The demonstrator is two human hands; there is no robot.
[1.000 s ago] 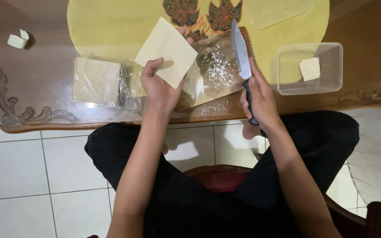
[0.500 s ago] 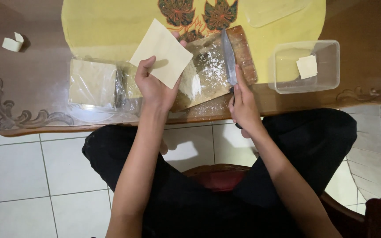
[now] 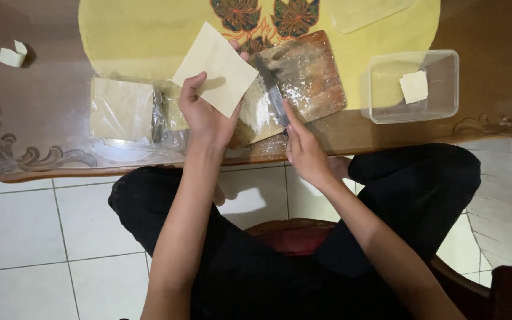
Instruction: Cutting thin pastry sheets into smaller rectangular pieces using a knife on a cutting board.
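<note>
left grip [image 3: 205, 112] pinches dough sheet [image 3: 214, 69], above fingers.

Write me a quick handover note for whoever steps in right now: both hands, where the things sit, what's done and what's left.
Left hand: holds one square dough sheet up over the table.
Right hand: grips the knife, blade lying on the floured wooden board.
Stack of sheets in a plastic bag lies left of the board. Clear plastic tub on the right holds one small cut square. Two small scraps at far left.
Done: one square in the tub.
Left: the held sheet is uncut; the stack looks untouched.
</note>
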